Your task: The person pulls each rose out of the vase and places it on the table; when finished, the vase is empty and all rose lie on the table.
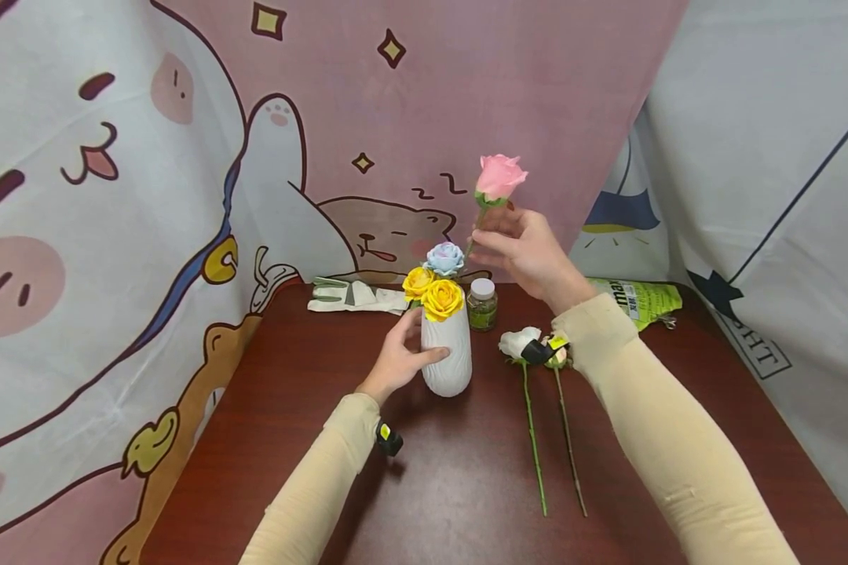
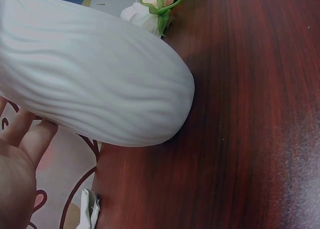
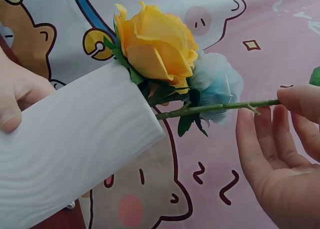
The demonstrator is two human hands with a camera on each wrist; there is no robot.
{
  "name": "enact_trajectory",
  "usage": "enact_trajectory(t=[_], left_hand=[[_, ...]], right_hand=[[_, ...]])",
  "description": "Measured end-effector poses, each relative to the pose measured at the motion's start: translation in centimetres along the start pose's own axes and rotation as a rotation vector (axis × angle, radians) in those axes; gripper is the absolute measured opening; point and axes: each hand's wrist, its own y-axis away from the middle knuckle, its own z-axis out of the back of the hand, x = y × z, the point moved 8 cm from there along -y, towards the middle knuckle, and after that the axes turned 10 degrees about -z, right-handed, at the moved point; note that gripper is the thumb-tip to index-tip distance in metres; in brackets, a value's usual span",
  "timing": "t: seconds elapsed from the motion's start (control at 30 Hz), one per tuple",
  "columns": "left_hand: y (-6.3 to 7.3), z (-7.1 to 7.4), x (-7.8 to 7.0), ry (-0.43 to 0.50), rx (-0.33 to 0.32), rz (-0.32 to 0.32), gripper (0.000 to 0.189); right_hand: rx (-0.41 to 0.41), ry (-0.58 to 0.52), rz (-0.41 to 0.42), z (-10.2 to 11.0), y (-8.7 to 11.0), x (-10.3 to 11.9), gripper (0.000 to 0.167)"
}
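Observation:
A white ridged vase (image 1: 447,357) stands upright on the table. My left hand (image 1: 398,359) grips its left side, thumb across the front and the other fingers largely hidden. In the left wrist view, the vase (image 2: 105,74) covers part of those fingers. Two yellow roses (image 1: 442,300) and a pale blue rose (image 1: 444,259) stand in its mouth. Above and to the right, my right hand (image 1: 526,253) pinches the stem of a pink rose (image 1: 500,177). In the right wrist view, the green stem (image 3: 220,107) reaches into the vase mouth; its lower end is hidden inside.
Right of the vase lie a white rose (image 1: 519,343) and a pale rose partly hidden by the right wrist camera, stems toward me. A lidded jar (image 1: 482,306) stands behind the vase. White gloves (image 1: 356,297) and a green packet (image 1: 646,300) lie along the back edge.

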Motion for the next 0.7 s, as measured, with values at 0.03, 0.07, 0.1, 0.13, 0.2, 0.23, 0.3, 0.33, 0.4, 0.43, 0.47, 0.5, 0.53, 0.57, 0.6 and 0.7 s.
enact_trajectory(t=[0.03,0.07,0.1,0.13,0.2,0.23,0.3,0.33,0.4,0.43,0.47,0.5,0.53,0.57,0.6,0.7], left_hand=[[0.0,0.0,0.0,-0.003,-0.002,-0.001,0.076],[0.0,0.0,0.0,-0.004,-0.002,-0.003,0.076],[0.0,0.0,0.0,-0.006,-0.003,-0.005,0.077],[0.0,0.0,-0.1,-0.007,-0.003,-0.007,0.078],[0.0,0.0,-0.1,-0.007,-0.002,-0.015,0.079],[0.1,0.0,-0.2,-0.006,-0.002,-0.019,0.079],[0.1,0.0,-0.2,0.003,0.0,-0.025,0.08],[0.1,0.0,-0.2,0.006,0.0,-0.027,0.079],[0.1,0.0,-0.2,0.012,0.0,-0.027,0.079],[0.0,0.0,-0.2,0.013,0.0,-0.027,0.079],[0.0,0.0,-0.2,0.013,0.001,-0.025,0.078],[0.0,0.0,-0.2,0.01,0.001,-0.026,0.078],[0.0,0.0,-0.2,0.005,0.001,-0.027,0.077],[0.0,0.0,-0.2,0.003,0.001,-0.028,0.077],[0.0,0.0,-0.2,0.0,0.001,-0.03,0.076],[0.0,0.0,-0.3,-0.003,-0.001,-0.035,0.074]], right_hand=[[0.007,0.01,-0.001,0.0,0.1,0.0,0.013],[0.019,0.013,0.0,-0.1,0.3,0.0,0.014],[0.028,0.017,0.004,-0.1,0.4,0.0,0.015],[0.036,0.021,0.008,-0.1,0.5,0.0,0.017],[0.041,0.02,0.019,-0.1,0.8,0.0,0.02],[0.039,0.01,0.025,0.0,0.8,0.0,0.021],[0.028,-0.008,0.042,0.2,0.9,0.1,0.024],[0.022,-0.016,0.05,0.3,1.0,0.1,0.024],[0.015,-0.032,0.066,0.4,1.1,0.1,0.026],[0.018,-0.04,0.073,0.4,1.1,0.2,0.026],[0.021,-0.043,0.08,0.4,1.1,0.2,0.026],[0.026,-0.05,0.083,0.4,1.2,0.2,0.026],[0.03,-0.052,0.089,0.3,1.2,0.3,0.026],[0.033,-0.052,0.095,0.3,1.2,0.4,0.026],[0.036,-0.054,0.102,0.2,1.2,0.5,0.026],[0.034,-0.062,0.122,0.2,1.2,0.8,0.026]])
